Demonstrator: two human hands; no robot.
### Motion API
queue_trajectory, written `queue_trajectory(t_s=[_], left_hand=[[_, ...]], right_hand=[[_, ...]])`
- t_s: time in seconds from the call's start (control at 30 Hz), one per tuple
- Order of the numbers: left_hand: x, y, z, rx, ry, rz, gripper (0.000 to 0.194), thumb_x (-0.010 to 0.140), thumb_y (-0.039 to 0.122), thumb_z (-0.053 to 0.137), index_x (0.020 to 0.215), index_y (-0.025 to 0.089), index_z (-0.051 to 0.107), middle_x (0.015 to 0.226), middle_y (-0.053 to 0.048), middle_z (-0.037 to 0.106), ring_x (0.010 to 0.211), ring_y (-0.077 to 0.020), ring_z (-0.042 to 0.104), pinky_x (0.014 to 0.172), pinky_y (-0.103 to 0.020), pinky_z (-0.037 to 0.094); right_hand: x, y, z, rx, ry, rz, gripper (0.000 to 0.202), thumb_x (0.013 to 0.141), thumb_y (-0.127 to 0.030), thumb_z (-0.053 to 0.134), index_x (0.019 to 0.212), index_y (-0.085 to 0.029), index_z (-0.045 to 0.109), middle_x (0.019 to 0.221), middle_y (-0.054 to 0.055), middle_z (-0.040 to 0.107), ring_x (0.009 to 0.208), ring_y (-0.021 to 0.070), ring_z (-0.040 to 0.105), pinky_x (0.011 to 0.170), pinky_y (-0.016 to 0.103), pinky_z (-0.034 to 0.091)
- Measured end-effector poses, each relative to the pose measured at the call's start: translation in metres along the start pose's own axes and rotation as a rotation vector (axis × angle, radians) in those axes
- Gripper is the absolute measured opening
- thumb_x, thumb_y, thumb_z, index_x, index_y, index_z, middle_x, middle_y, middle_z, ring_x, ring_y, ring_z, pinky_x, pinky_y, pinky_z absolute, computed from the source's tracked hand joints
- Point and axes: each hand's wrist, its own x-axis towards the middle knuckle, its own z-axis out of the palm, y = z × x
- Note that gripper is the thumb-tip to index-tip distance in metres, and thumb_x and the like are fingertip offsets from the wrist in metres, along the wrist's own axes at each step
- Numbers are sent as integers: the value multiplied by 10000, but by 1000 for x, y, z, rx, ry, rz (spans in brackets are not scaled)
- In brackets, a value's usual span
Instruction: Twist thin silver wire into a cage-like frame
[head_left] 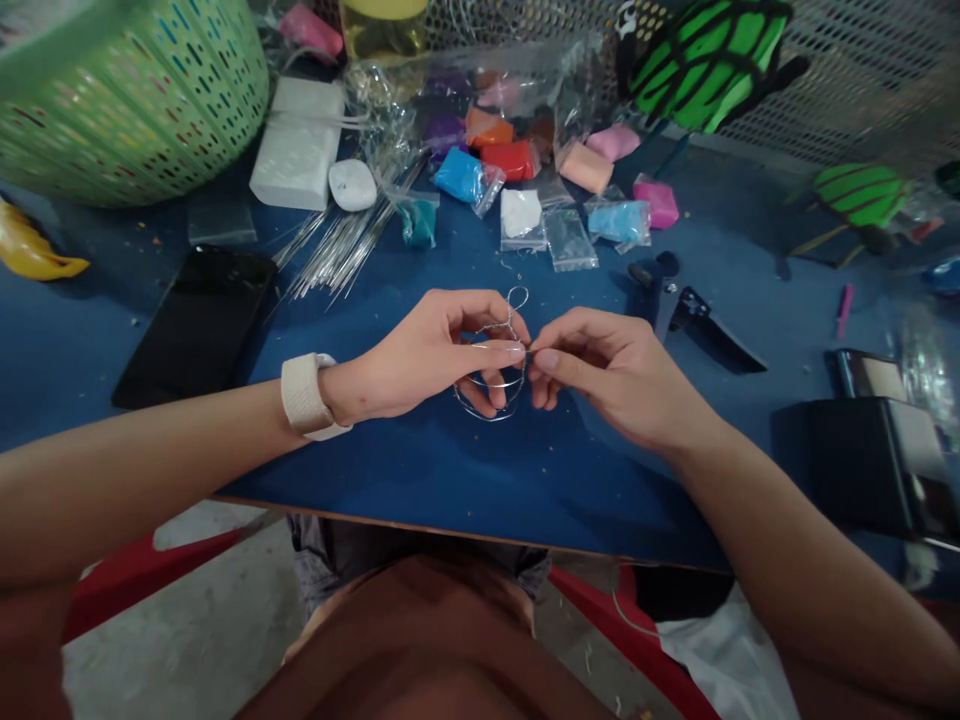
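Above the blue table, my left hand (450,350) holds a rounded wire frame (487,414) made of thin silvery loops, its fingers reaching through and round it. A small twisted loop sticks up from the frame's top. My right hand (600,375) is closed in a pinch at the frame's right side, thumb and forefinger pressed on a wire near the left thumb. The wire's end inside that pinch is hidden. Pliers or a cutter with dark handles (709,330) lie right of my right hand. A bundle of straight wires (341,250) rests to the upper left.
A black phone (196,325) and white power bank (296,150) lie left, near a green basket (180,110). Several coloured clay packets (461,178) spread across the back. Two green leaf-like figures (709,65) stand back right. A black box (855,465) sits at right.
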Motion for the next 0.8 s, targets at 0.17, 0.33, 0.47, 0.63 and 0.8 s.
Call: queue_trajectory(t_s=[0.17, 0.33, 0.47, 0.63, 0.8], left_hand=[[0, 0, -1, 32, 20, 23, 390, 906, 371, 1043, 994, 166, 723, 799, 22, 753, 612, -123, 774, 531, -221, 700], [0, -2, -4, 98, 33, 70, 309, 964, 336, 988, 1020, 171, 733, 788, 22, 744, 600, -117, 766, 538, -214, 703], [1, -4, -6, 88, 24, 41, 251, 987, 293, 950, 1051, 167, 742, 867, 5, 764, 624, -122, 784, 535, -216, 703], [0, -3, -4, 93, 49, 22, 98, 1054, 205, 838, 1052, 152, 756, 897, -12, 766, 634, -116, 787, 539, -212, 704], [0, 2, -3, 119, 55, 13, 69, 1082, 182, 800, 1037, 145, 763, 879, -18, 778, 604, -104, 769, 549, -210, 707]], right_hand=[[1, -1, 0, 46, 15, 18, 265, 954, -464, 1038, 993, -246, 893, 803, -18, 834, 643, 122, 781, 591, 231, 660], [1, -2, -2, 200, -42, 170, 280, 992, -529, 989, 1050, -265, 916, 827, -6, 836, 635, 133, 764, 551, 249, 629], [0, -2, -5, 81, 23, 124, 246, 950, -474, 1028, 1011, -253, 937, 855, 18, 864, 681, 146, 785, 619, 273, 662], [-1, -3, -3, -220, 60, -28, 205, 1002, -448, 973, 1020, -250, 922, 858, 20, 874, 719, 163, 821, 703, 298, 715], [-3, 2, 1, -368, 177, -224, 44, 1033, -276, 910, 1037, -288, 869, 913, 0, 856, 748, 175, 816, 713, 334, 706]])
